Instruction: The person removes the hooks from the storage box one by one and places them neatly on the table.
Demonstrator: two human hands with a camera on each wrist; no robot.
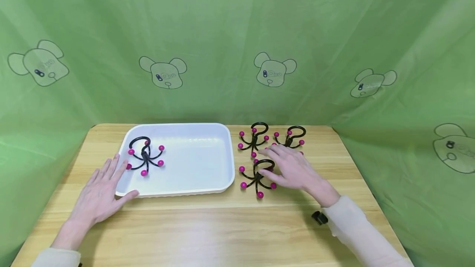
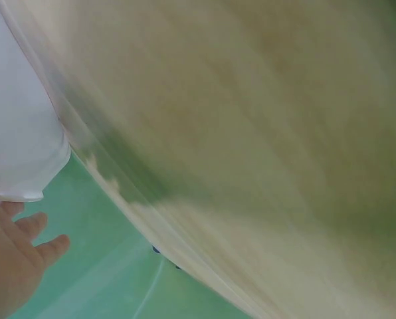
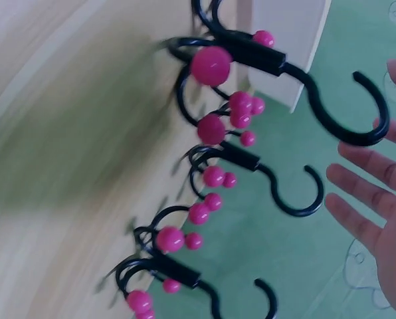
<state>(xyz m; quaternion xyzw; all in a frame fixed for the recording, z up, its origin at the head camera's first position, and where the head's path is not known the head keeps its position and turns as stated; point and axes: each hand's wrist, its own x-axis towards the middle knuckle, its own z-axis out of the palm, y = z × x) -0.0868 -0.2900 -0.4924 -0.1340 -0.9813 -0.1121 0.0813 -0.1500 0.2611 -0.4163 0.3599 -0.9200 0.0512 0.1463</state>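
Observation:
In the head view my left hand (image 1: 97,197) lies with spread fingers at the left rim of a white tray (image 1: 178,193). Its thumb is by the tray's front corner. Inside the tray stands a black multi-arm hook (image 1: 145,155) with pink ball tips. To the tray's right, my right hand (image 1: 291,167) hovers over a second such hook (image 1: 258,177), its fingers loosely extended. In the right wrist view those fingers are near the curved hook top (image 3: 364,138), gripping nothing. Two more hooks stand behind, a left one (image 1: 254,139) and a right one (image 1: 289,141), the latter partly hidden by my hand.
Everything stands on a wooden table (image 1: 208,230). A green curtain (image 1: 222,24) with printed bear faces hangs behind the table and along both sides. A small black object (image 1: 319,217) shows at my right sleeve.

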